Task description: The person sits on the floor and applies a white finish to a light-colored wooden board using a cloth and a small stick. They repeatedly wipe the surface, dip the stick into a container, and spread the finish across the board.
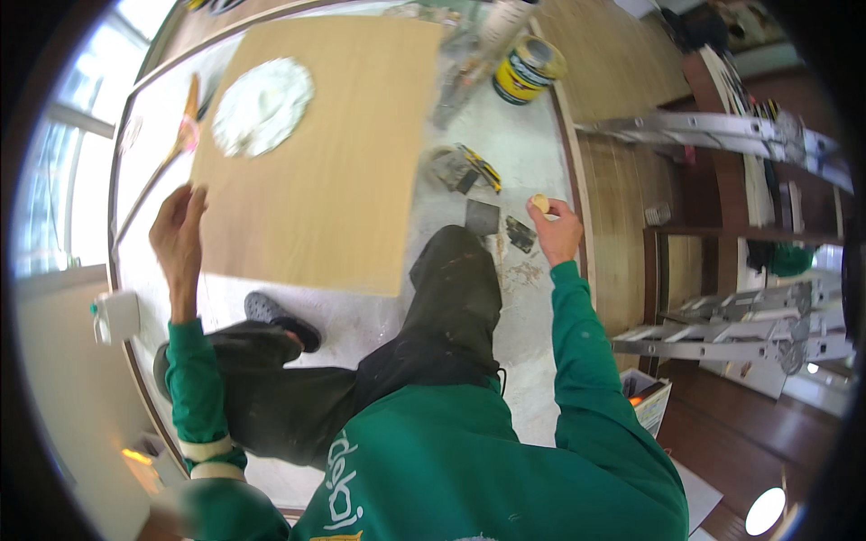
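My right hand point(561, 236) grips a small round pale-yellow piece point(540, 204) between thumb and fingers, out over the right side of the white-covered floor. Below it lie a dark rectangular scrap point(520, 234) and a grey square of sheet point(483, 217). By the left edge of a tan flat board point(334, 207) is my left hand point(178, 233), its fingers bent and drawn together. Whether anything sits between those fingertips I cannot make out. On the board's far left part rests a round mound of white paste point(263, 106).
A yellow-and-black bucket point(523, 72) stands far right, with a yellow-and-black cutter point(480, 169) nearer me. Left of the board lies a long wooden-handled tool point(187, 135). Metal ladders point(722, 131) are on the right, a white jug point(115, 317) at left. My knees flank the board's near edge.
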Motion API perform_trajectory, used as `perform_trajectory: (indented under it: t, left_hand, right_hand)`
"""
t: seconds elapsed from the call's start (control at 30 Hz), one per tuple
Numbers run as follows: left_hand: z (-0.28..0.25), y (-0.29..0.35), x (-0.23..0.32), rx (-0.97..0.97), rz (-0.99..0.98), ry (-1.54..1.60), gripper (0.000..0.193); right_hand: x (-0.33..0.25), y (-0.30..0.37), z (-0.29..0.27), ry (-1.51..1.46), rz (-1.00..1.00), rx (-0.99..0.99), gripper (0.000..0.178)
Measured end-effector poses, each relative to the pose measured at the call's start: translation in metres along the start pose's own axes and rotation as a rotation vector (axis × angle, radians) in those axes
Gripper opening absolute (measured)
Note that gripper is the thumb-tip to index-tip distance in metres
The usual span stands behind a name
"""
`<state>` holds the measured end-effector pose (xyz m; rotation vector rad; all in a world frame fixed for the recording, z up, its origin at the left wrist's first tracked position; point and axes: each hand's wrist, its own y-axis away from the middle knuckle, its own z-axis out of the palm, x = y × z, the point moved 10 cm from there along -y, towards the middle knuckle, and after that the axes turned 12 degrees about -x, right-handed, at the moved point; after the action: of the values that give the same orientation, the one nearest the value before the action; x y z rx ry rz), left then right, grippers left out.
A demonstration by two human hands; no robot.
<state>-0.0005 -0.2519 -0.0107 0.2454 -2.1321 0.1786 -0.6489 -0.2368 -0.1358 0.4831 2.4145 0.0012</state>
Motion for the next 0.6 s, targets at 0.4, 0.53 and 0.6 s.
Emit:
perform_trajectory:
  t: [0.4,0.53,0.6]
  left_hand:
    - [0.070,-0.085,0.046,-0.092,0.138,-0.365,0.033]
    - [0.116,-0.135,0.064,-0.112,0.139,-0.638,0.050]
    - [0.129,-0.157,0.053,-0.110,0.019,-0.756,0.061]
  right_hand:
    - [0.213,-0.109,0.140,0.108,0.268,-0.077,0.047]
    - [0.224,-0.129,0.168,0.118,0.291,-0.109,0.048]
    - [0.222,-0.134,0.173,0.145,0.290,-0.116,0.049]
